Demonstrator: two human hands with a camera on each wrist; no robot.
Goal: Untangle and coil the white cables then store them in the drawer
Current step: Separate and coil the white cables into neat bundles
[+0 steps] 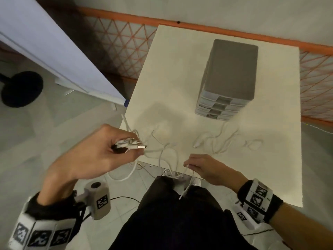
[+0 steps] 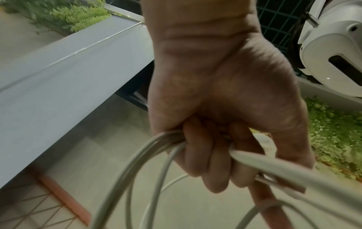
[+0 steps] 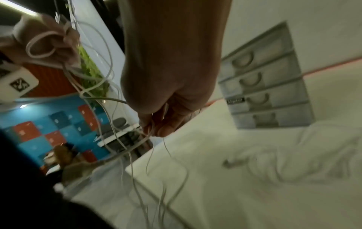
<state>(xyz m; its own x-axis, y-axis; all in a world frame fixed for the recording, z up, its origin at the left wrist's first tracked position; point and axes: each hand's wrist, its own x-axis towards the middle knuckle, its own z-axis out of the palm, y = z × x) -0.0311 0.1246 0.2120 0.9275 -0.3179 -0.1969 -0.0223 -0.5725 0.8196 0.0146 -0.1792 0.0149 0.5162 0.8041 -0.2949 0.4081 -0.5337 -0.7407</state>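
My left hand (image 1: pixel 108 152) (image 2: pixel 217 139) grips a bundle of white cables (image 1: pixel 129 143) (image 2: pixel 156 155) with a USB plug sticking out, held off the table's near left corner. Loops from the bundle hang down past the edge. My right hand (image 1: pixel 200 165) (image 3: pixel 156 124) pinches a thin white cable strand (image 1: pixel 186 181) (image 3: pixel 149 139) at the table's front edge; its end dangles over my lap. More tangled white cables (image 1: pixel 219 141) (image 3: pixel 293 162) lie loose on the table. A grey drawer unit (image 1: pixel 228 78) (image 3: pixel 262 86) with several shut drawers stands further back.
The white table (image 1: pixel 171 83) has bare surface left of the drawer unit. An orange mesh fence (image 1: pixel 122 46) runs behind it. A whiteboard (image 1: pixel 45 42) leans at the left, with a black round base (image 1: pixel 19 89) on the floor. A thin loose cable (image 1: pixel 252 143) lies at the right.
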